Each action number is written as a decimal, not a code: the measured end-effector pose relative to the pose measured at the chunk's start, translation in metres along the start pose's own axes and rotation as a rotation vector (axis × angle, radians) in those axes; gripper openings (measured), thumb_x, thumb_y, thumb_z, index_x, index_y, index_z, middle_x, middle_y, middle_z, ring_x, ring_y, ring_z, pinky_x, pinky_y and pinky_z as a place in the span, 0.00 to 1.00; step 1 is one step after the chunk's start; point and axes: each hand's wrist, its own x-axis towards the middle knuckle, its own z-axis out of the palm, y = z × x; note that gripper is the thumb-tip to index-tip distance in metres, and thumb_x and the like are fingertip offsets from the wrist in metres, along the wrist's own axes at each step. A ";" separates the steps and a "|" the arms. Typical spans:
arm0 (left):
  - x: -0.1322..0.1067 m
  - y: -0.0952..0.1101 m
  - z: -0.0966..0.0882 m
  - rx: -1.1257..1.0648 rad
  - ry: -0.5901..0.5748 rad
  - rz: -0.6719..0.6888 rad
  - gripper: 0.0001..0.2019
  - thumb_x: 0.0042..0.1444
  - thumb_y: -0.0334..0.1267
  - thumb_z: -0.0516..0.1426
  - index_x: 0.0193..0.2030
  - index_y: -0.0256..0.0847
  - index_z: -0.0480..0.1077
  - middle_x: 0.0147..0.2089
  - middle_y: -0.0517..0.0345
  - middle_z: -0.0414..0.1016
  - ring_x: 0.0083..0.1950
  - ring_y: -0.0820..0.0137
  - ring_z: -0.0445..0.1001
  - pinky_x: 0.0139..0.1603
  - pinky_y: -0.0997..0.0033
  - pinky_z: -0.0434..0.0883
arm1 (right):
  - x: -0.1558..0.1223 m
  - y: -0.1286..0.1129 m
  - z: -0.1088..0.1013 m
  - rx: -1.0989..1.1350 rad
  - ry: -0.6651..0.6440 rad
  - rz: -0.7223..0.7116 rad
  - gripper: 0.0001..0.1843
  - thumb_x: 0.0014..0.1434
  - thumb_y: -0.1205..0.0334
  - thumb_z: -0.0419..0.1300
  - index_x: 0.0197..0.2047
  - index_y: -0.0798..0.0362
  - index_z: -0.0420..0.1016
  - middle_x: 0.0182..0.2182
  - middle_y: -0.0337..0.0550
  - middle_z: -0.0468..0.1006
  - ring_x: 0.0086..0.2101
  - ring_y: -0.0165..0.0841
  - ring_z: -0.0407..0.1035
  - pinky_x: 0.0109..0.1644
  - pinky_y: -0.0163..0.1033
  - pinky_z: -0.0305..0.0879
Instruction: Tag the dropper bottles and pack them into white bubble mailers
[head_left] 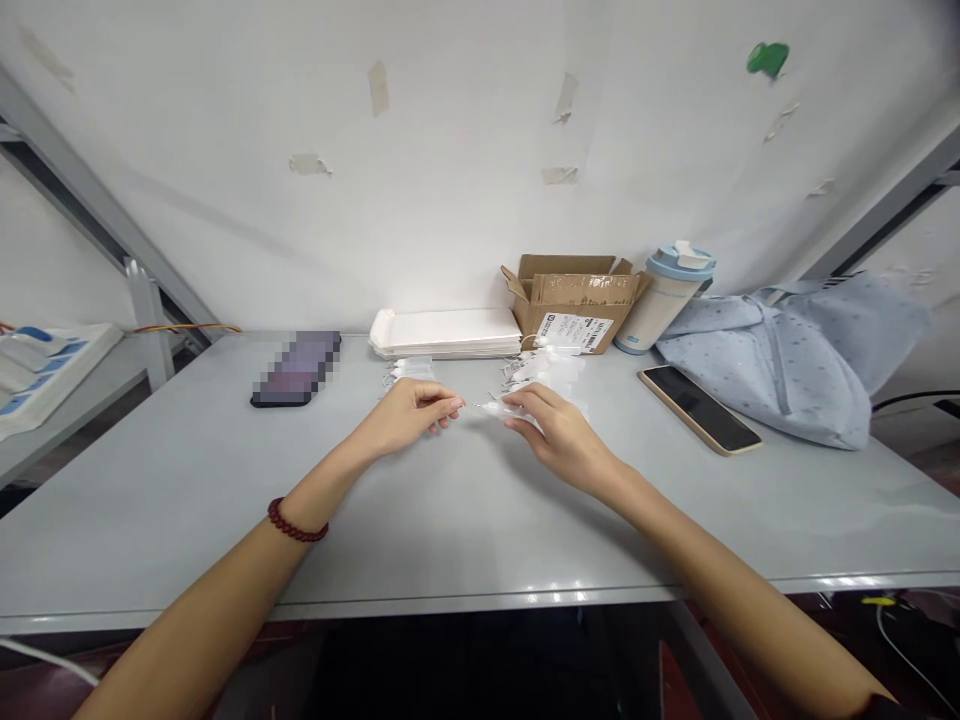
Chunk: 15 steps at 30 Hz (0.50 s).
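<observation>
My left hand (pixel 411 415) and my right hand (pixel 553 428) meet over the middle of the grey table (pixel 187 500). My right hand pinches a small white tag (pixel 495 408) with a thin string. The fingertips of my left hand are pressed together at the string's end. A loose pile of similar white tags (pixel 544 368) lies just behind my right hand. A smaller heap of tags (pixel 409 370) sits behind my left hand. A dark red bead bracelet (pixel 296 523) circles my left wrist.
A stack of white trays (pixel 446 333), an open cardboard box (pixel 574 300) and a lidded cup (pixel 666 295) stand along the wall. One phone (pixel 296 368) lies at the left, another phone (pixel 701 408) at the right beside a pale blue bag (pixel 795 350).
</observation>
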 end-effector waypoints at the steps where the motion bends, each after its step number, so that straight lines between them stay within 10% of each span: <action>1: 0.000 0.001 0.000 0.006 -0.017 0.003 0.15 0.55 0.45 0.56 0.37 0.35 0.75 0.32 0.55 0.73 0.29 0.73 0.70 0.32 0.72 0.69 | 0.000 0.000 0.000 0.004 0.000 -0.004 0.10 0.63 0.67 0.53 0.47 0.55 0.68 0.40 0.52 0.74 0.40 0.39 0.71 0.42 0.46 0.71; 15: -0.005 0.009 0.003 0.067 -0.126 0.070 0.12 0.57 0.42 0.55 0.32 0.37 0.74 0.31 0.57 0.73 0.29 0.74 0.69 0.32 0.75 0.67 | -0.001 0.000 0.004 0.028 -0.015 -0.035 0.10 0.63 0.69 0.52 0.48 0.54 0.67 0.41 0.51 0.74 0.39 0.37 0.71 0.40 0.44 0.71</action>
